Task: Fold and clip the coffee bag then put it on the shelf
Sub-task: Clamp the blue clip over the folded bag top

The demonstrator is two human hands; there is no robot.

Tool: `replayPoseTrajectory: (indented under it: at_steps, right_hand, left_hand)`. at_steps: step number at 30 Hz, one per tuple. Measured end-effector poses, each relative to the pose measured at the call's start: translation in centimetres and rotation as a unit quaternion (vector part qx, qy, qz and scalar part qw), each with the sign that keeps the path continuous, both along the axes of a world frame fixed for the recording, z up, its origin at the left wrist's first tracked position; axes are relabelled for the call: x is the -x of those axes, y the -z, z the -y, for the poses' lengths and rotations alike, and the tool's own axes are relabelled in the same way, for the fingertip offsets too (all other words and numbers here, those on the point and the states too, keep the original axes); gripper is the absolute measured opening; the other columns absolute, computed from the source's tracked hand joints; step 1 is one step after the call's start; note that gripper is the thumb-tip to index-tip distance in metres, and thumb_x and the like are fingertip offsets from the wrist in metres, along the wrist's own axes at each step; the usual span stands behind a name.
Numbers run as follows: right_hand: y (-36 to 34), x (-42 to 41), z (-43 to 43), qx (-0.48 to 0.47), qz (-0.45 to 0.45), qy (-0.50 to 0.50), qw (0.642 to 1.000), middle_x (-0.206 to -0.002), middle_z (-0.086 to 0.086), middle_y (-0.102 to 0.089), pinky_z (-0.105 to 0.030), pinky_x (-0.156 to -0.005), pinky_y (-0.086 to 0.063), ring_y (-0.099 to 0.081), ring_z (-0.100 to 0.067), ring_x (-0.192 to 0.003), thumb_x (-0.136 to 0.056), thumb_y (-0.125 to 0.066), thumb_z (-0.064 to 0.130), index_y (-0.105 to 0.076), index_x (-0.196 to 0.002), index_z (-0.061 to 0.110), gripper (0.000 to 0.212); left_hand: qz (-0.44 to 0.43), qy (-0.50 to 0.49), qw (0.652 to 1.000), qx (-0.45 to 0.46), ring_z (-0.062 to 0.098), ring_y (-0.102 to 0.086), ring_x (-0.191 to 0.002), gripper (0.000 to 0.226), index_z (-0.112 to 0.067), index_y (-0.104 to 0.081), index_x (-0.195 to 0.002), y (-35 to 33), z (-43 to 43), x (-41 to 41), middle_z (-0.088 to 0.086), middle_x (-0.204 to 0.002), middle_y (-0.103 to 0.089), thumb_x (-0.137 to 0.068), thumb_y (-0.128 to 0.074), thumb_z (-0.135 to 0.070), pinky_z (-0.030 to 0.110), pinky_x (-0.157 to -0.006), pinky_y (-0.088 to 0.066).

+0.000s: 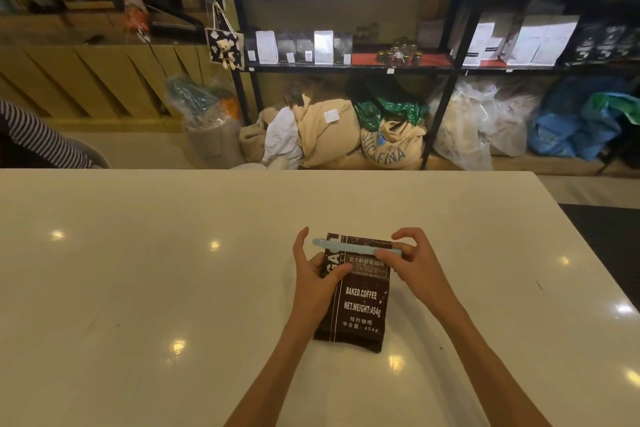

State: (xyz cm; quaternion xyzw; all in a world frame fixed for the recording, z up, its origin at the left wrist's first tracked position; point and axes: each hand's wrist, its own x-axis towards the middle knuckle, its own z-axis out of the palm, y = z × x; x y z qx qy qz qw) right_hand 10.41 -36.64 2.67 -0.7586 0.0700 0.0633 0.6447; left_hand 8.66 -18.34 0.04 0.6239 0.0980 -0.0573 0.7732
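Note:
A dark brown coffee bag point(360, 308) with white print lies flat on the white table point(138, 288), its top end folded over. A long light-blue clip point(349, 245) runs across the folded top. My left hand point(315, 281) grips the bag's upper left edge, thumb on the front. My right hand point(412, 263) pinches the right end of the clip between thumb and fingers. The black metal shelf point(346, 68) stands behind the table with several coffee bags on it.
Burlap sacks point(391, 142) and plastic bags sit on the floor under the shelf. A person's striped sleeve point(38, 139) shows at the left edge. A wooden counter point(86, 80) runs along the far left wall.

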Motion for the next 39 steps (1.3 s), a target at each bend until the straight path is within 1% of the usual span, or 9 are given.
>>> replayPoseTrajectory:
  at_steps: [3, 10, 17, 22, 26, 31, 34, 37, 39]
  right_hand:
    - [0.2, 0.1, -0.4, -0.011, -0.003, 0.014, 1.0, -0.095, -0.005, -0.074, -0.017, -0.055, -0.054, -0.073, -0.016, -0.079, -0.087, -0.073, 0.019, -0.045, -0.114, 0.015, 0.04]
    - [0.5, -0.1, -1.0, -0.03, -0.005, 0.028, 0.999, -0.097, -0.005, -0.072, -0.024, -0.062, -0.061, -0.073, -0.019, -0.084, -0.086, -0.073, 0.019, -0.045, -0.115, 0.017, 0.041]
    - [1.3, 0.2, -2.0, -0.099, -0.036, 0.084, 0.991, -0.104, -0.008, -0.071, -0.024, -0.06, -0.06, -0.073, -0.022, -0.087, -0.082, -0.078, 0.021, -0.053, -0.118, 0.018, 0.044]
    - [2.5, 0.6, -2.8, -0.206, -0.087, 0.079, 0.971, -0.107, -0.016, -0.076, -0.049, -0.086, -0.06, -0.075, -0.031, -0.094, -0.078, -0.08, 0.024, -0.066, -0.114, 0.01, 0.041]
    - [2.5, 0.7, -3.8, -0.239, -0.111, 0.101, 0.959, -0.101, -0.015, -0.077, -0.045, -0.079, -0.062, -0.076, -0.032, -0.089, -0.078, -0.08, 0.022, -0.067, -0.111, 0.009, 0.037]
    - [2.6, 0.6, -4.7, -0.238, -0.106, 0.141, 0.955, -0.1, -0.018, -0.077, -0.048, -0.078, -0.062, -0.075, -0.035, -0.089, -0.078, -0.081, 0.02, -0.068, -0.109, 0.008, 0.036]
    - [2.4, 0.4, -5.0, -0.232, -0.104, 0.149, 0.956, -0.098, -0.018, -0.077, -0.045, -0.076, -0.062, -0.075, -0.033, -0.087, -0.079, -0.08, 0.021, -0.067, -0.109, 0.007, 0.035]
    - [2.2, 0.2, -5.2, -0.225, -0.099, 0.151, 0.958, -0.097, -0.018, -0.076, -0.041, -0.071, -0.062, -0.076, -0.032, -0.085, -0.08, -0.08, 0.019, -0.067, -0.107, 0.006, 0.033]
    - [2.1, 0.2, -5.3, -0.225, -0.098, 0.151, 0.957, -0.097, -0.018, -0.076, -0.038, -0.068, -0.061, -0.076, -0.031, -0.082, -0.08, -0.079, 0.019, -0.067, -0.106, 0.006, 0.032]
  left_hand:
    - [-0.002, 0.012, 1.0, -0.009, 0.02, -0.076, -0.084, 0.093, -0.042, -0.012, -0.148, 0.0, -0.1, -0.1, 0.002, -0.103, -0.071, -0.087, -0.071, -0.004, 0.028, -0.064, -0.061]
    - [0.001, 0.033, 0.999, -0.02, 0.022, -0.076, -0.088, 0.105, -0.045, 0.003, -0.151, 0.1, -0.2, -0.5, 0.006, -0.105, -0.072, -0.087, -0.07, -0.004, 0.031, -0.068, -0.062]
    - [0.007, 0.03, 0.999, -0.041, 0.019, -0.075, -0.089, 0.102, -0.043, -0.001, -0.152, 0.3, -0.1, -0.6, 0.003, -0.109, -0.069, -0.087, -0.07, -0.006, 0.034, -0.072, -0.063]
    - [0.019, 0.031, 0.998, -0.052, 0.021, -0.074, -0.095, 0.1, -0.045, -0.004, -0.151, 0.6, -0.1, -0.6, 0.005, -0.115, -0.067, -0.087, -0.071, -0.008, 0.039, -0.077, -0.063]
    - [0.024, 0.026, 0.998, -0.056, 0.019, -0.074, -0.095, 0.098, -0.043, -0.007, -0.151, 1.0, -0.2, -0.6, 0.002, -0.113, -0.067, -0.086, -0.072, -0.009, 0.035, -0.076, -0.062]
    - [0.02, 0.01, 0.999, -0.039, 0.015, -0.074, -0.093, 0.068, -0.036, -0.026, -0.144, 1.2, -0.4, -0.3, -0.002, -0.116, -0.063, -0.092, -0.065, -0.017, 0.029, -0.071, -0.061]
    - [0.008, -0.049, 0.999, 0.01, 0.023, -0.072, -0.099, 0.039, -0.029, -0.048, -0.134, 1.2, -0.6, -0.6, 0.008, -0.122, -0.065, -0.096, -0.059, -0.028, 0.037, -0.076, -0.062]
    - [-0.02, -0.081, 0.993, 0.084, 0.029, -0.073, -0.097, 0.03, -0.023, -0.06, -0.126, 1.0, -0.8, -0.7, 0.011, -0.113, -0.072, -0.095, -0.06, -0.025, 0.044, -0.078, -0.062]
    - [-0.023, -0.097, 0.991, 0.087, 0.032, -0.073, -0.096, 0.024, -0.02, -0.065, -0.119, 0.9, -0.7, -0.8, 0.013, -0.108, -0.074, -0.095, -0.062, -0.021, 0.048, -0.08, -0.061]
